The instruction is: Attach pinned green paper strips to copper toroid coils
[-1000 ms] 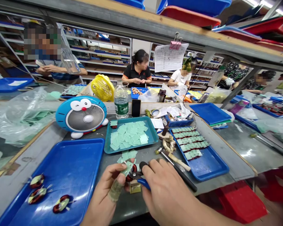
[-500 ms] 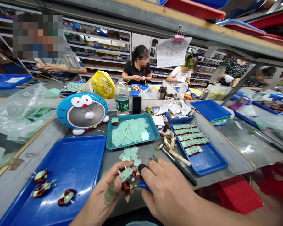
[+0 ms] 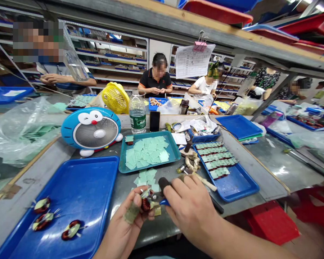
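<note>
1. Workshop benches run off ahead under steel shelving (image 3: 110, 54), and a seated person in a black polo shirt (image 3: 155, 81) works across the bench, well beyond the hands, with other workers further right.
2. Left hand (image 3: 126, 219): its fingers curl closed around a copper-wound toroidal coil (image 3: 145, 204), pinching it against the thumb. A strip of greenish tape (image 3: 131, 212) wraps one digit, and a pale green insulating card (image 3: 145, 194) stands at the coil's upper edge.
3. Right hand (image 3: 190, 210): it is closed around blue-and-black handled cutters (image 3: 164, 202), whose tips reach in at the coil, touching or just beside it; the overlap hides which.
4. Just below the coil, a small brass-coloured block (image 3: 158, 211) sits beside the left hand.
5. Directly ahead of the hands lie loose green squares (image 3: 145, 178), and beyond them a teal tray (image 3: 172, 144) holds many more.
6. Left of the hands, a blue tray (image 3: 81, 180) carries finished coils (image 3: 42, 220).
7. Right of the hands, another blue tray (image 3: 240, 189) holds rows of green cards (image 3: 216, 160).
8. Further ahead stand a cartoon-faced blue desk fan (image 3: 91, 128), a water bottle (image 3: 137, 113) and a phone (image 3: 154, 121).
</note>
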Demonstrator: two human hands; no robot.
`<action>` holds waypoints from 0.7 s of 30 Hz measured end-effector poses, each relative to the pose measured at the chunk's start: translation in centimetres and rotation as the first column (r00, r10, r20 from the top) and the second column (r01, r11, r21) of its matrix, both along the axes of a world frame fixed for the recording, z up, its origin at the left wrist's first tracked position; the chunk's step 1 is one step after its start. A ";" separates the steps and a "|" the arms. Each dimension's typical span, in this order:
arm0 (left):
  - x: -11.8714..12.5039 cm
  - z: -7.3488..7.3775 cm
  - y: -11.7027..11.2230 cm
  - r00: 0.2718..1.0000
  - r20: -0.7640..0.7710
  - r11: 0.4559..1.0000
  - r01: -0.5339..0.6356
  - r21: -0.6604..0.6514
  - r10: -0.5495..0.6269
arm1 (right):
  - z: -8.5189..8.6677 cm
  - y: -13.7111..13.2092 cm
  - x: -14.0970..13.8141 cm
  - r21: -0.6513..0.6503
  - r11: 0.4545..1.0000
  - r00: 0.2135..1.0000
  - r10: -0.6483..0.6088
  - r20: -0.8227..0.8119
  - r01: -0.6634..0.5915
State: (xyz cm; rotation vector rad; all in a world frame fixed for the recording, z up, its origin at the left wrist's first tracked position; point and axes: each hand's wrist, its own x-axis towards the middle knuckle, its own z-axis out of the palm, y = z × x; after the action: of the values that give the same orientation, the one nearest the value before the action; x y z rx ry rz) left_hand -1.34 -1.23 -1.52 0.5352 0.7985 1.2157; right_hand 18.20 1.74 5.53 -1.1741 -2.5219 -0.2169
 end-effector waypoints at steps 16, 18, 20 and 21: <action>0.5 0.5 0.3 0.995 0.095 0.999 0.027 0.040 -0.030 | 0.5 0.2 -0.9 -0.138 0.986 0.995 -0.087 0.038 0.091; 0.6 0.7 0.3 0.995 0.097 0.999 0.036 0.041 -0.040 | 0.4 0.3 -0.8 -0.081 0.994 0.995 -0.073 0.069 0.079; 0.6 0.9 0.2 0.994 0.094 0.998 0.049 0.028 -0.052 | 0.3 0.3 -0.6 -0.033 0.998 0.994 -0.047 0.097 0.051; 0.7 1.0 0.1 0.994 0.092 0.998 0.056 0.017 -0.057 | 0.3 0.4 -0.5 -0.018 0.999 0.993 -0.036 0.110 0.039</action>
State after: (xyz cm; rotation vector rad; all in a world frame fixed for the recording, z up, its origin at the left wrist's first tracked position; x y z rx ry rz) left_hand -0.68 -1.10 -0.50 0.5065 0.6925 1.1860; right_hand 17.66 2.12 5.84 -1.2505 -2.6036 -0.2731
